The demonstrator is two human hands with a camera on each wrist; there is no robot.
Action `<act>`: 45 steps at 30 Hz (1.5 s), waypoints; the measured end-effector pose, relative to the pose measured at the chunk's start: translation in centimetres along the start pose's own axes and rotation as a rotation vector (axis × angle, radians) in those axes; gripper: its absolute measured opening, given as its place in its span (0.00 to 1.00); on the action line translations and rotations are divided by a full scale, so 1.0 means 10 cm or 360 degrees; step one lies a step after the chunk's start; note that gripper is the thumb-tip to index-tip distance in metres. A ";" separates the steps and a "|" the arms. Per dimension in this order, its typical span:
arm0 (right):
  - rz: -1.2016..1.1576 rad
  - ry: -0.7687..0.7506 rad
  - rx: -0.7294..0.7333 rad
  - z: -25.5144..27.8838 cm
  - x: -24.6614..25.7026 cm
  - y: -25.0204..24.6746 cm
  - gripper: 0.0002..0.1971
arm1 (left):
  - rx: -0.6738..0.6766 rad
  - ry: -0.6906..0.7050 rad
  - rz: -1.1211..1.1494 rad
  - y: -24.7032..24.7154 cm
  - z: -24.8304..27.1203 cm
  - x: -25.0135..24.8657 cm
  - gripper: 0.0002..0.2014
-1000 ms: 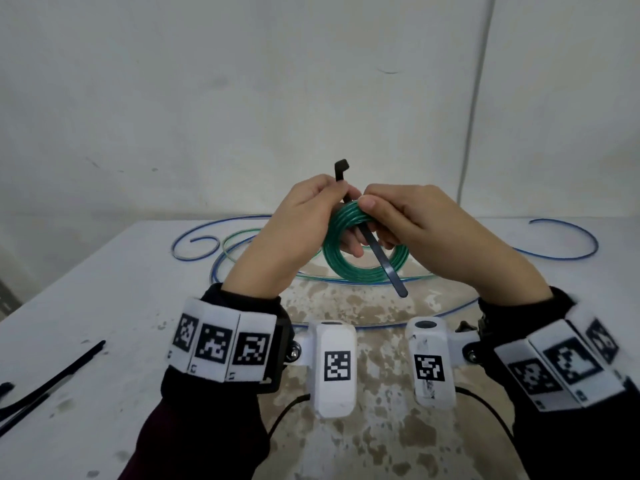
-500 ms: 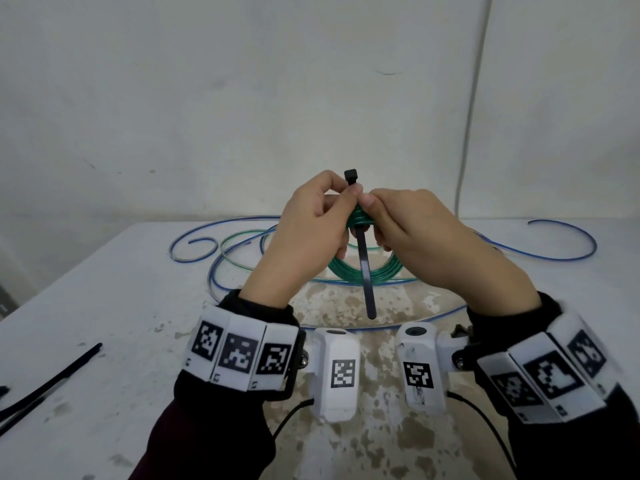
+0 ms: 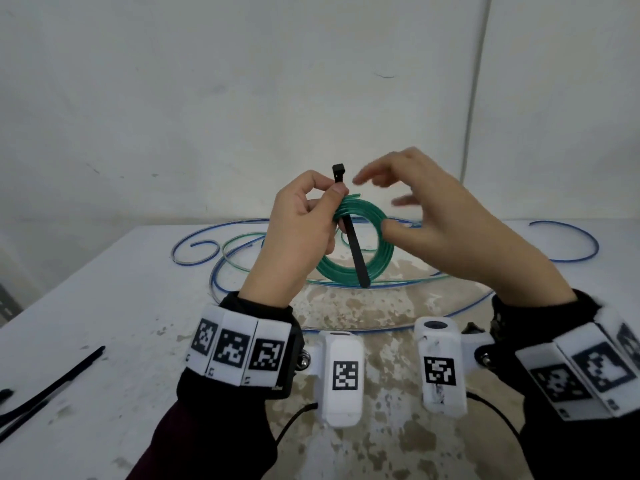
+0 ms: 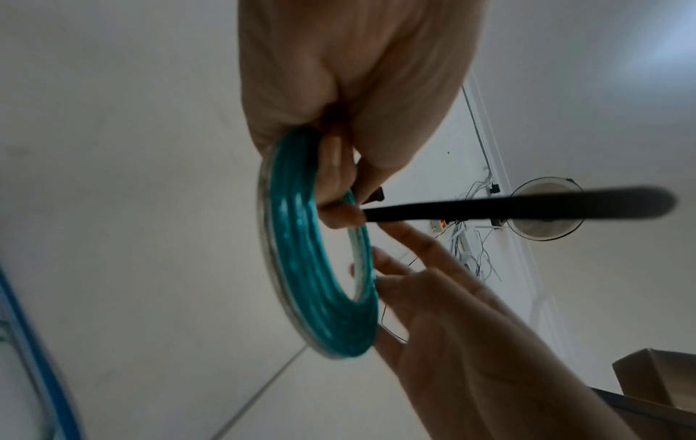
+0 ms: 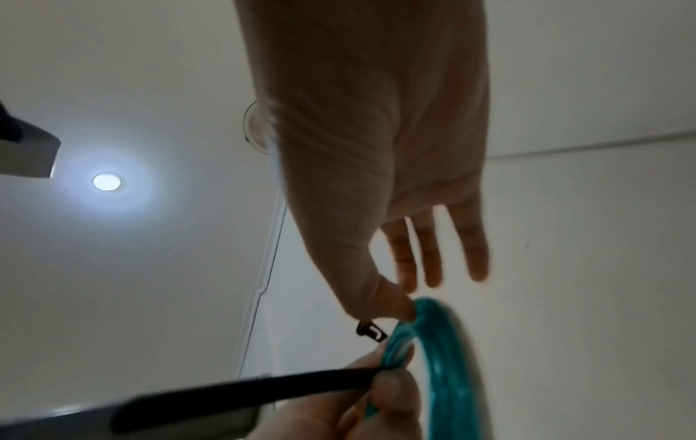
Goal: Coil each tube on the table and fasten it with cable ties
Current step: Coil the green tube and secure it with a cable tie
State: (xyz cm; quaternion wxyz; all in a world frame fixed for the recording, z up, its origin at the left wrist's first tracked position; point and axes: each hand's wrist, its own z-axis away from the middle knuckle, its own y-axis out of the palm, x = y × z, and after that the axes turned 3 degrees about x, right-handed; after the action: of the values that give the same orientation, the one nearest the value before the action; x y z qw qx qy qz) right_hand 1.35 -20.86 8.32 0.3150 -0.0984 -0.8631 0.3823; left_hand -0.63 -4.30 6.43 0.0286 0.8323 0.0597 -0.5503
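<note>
In the head view my left hand (image 3: pixel 329 202) holds a small coil of green tube (image 3: pixel 382 261) up above the table (image 3: pixel 104 289). Its thumb and fingers pinch the coil's top left together with a black cable tie (image 3: pixel 355 251). The tie's head (image 3: pixel 338 168) sticks up above the thumb and its tail hangs down across the ring. My right hand (image 3: pixel 374 206) is open just right of the coil, fingers spread, thumb at the ring's right edge. The left wrist view shows the coil (image 4: pixel 301 268) and the tie (image 4: pixel 527 205). The right wrist view shows the coil (image 5: pixel 440 357), the tie (image 5: pixel 244 387) and my straight fingers (image 5: pixel 429 253).
A long blue tube (image 3: pixel 214 282) lies in loose loops across the back of the table, reaching the far right (image 3: pixel 588 244). A loose green tube (image 3: pixel 228 252) lies among the loops. Spare black cable ties (image 3: pixel 52 386) lie near the left front edge. A white wall stands behind the table.
My right hand has let go of the coil and tie and opened, fingers spreading. The left hand keeps its pinch, and the whole ring now shows.
</note>
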 end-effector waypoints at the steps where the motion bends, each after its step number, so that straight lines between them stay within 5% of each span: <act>1: 0.0075 -0.0084 -0.0010 0.01 0.00 -0.02 0.19 | -0.0009 -0.0005 0.0016 -0.01 -0.01 0.00 0.09; 7: -0.0029 -0.0223 -0.0043 -0.04 0.04 0.09 0.03 | 0.0046 -0.0018 -0.0053 -0.02 -0.01 0.03 0.06; 18: -0.0470 0.0173 -0.0313 -0.11 0.03 0.20 0.21 | -0.0001 0.0117 -0.0234 0.02 0.00 0.04 0.08; 35: -0.0743 0.0325 -0.0273 -0.10 0.04 0.21 0.20 | -0.0117 0.0556 -0.0593 0.06 0.02 0.04 0.08; 41: -0.0831 0.0367 -0.0413 -0.11 0.08 0.25 0.20 | -0.0001 0.0676 -0.0753 0.11 0.04 0.03 0.09; 45: -0.0869 0.0470 -0.0490 -0.11 0.05 0.20 0.07 | 0.0135 0.0602 -0.0892 0.01 0.01 0.02 0.10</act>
State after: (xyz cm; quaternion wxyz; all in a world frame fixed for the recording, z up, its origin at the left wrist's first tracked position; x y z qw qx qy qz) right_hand 1.49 -18.64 7.62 0.5088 0.0355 -0.8502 0.1307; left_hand -0.67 -4.41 6.22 -0.1700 0.8713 0.2675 -0.3747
